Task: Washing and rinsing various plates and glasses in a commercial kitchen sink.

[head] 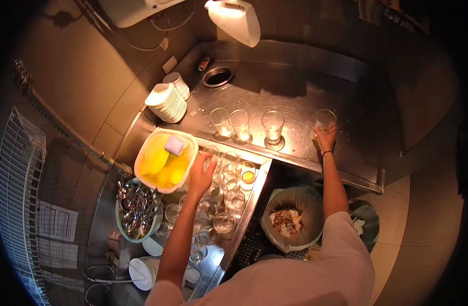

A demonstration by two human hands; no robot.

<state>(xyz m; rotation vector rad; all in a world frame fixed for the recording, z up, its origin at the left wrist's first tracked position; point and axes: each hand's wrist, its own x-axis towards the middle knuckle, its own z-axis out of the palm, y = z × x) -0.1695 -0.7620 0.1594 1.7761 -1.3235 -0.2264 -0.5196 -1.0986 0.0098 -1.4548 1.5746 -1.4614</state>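
Note:
My right hand [326,137] grips a clear drinking glass [327,119] on the right part of the stainless steel counter [295,88]. To its left on the counter stand another glass [273,124] and, farther left, a pair of glasses [239,124] side by side. My left hand [202,174] is at a glass [211,153] in the sink, just right of a white tub [139,168] of yellow liquid with a pale purple sponge [174,145]; its fingers are around the glass. Many glasses crowd the sink beneath, one with yellow liquid [248,176] inside.
White dishes [167,103] are stacked at the counter's left, near a round hole [218,77] and a small can [204,63]. A bowl of spoons [136,210] stands left of the sink. Lined waste bins [314,229] are below the counter. A white plastic jug [236,23] is above.

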